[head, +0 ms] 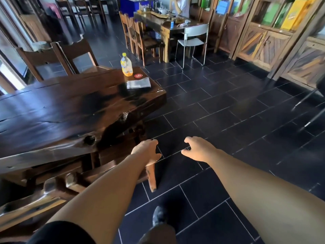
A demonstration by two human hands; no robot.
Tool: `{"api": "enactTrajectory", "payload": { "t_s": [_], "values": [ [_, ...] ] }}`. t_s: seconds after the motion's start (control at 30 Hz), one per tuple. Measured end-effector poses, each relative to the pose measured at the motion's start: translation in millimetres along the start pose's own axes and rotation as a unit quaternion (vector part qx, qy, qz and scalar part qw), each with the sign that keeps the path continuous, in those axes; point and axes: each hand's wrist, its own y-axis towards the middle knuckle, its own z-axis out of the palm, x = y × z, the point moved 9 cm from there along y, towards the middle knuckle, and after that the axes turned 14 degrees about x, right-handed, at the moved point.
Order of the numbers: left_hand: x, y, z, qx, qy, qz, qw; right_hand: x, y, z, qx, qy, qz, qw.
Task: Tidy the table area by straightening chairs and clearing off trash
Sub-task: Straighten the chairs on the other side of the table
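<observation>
A dark wooden table fills the left. On its far corner stand a bottle of orange drink with a yellow cap and a folded grey paper beside a red round sticker. A wooden chair is pushed in at the near side, one pale leg showing. My left hand is closed over the chair's corner above that leg. My right hand hovers over the floor to its right, fingers spread and curled, holding nothing. Two wooden chairs stand at the table's far side.
Dark tiled floor stretches to the right. At the back are a second table with tea things, wooden chairs, a white metal chair and a person. Wooden cabinets line the right wall. Metal legs show at right.
</observation>
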Motion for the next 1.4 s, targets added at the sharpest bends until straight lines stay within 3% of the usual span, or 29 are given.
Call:
{"api": "enactTrajectory", "payload": {
  "t_s": [0.47, 0.77, 1.1, 1.4],
  "values": [
    [-17, 248, -126, 0.007, -0.023, 0.002, 1.000, -64, 212, -154, 0.002, -0.010, 0.010, 1.000],
    [-19, 353, -215, -0.006, 0.001, 0.001, 1.000, -78, 322, -239, 0.007, -0.012, -0.006, 1.000],
    [-23, 481, -279, -0.010, -0.017, -0.030, 0.999, -117, 460, -321, 0.028, -0.011, -0.042, 0.999],
    [-40, 618, -374, -0.022, -0.070, -0.099, 0.992, -155, 609, -454, 0.040, -0.051, -0.093, 0.994]
  ]
}}
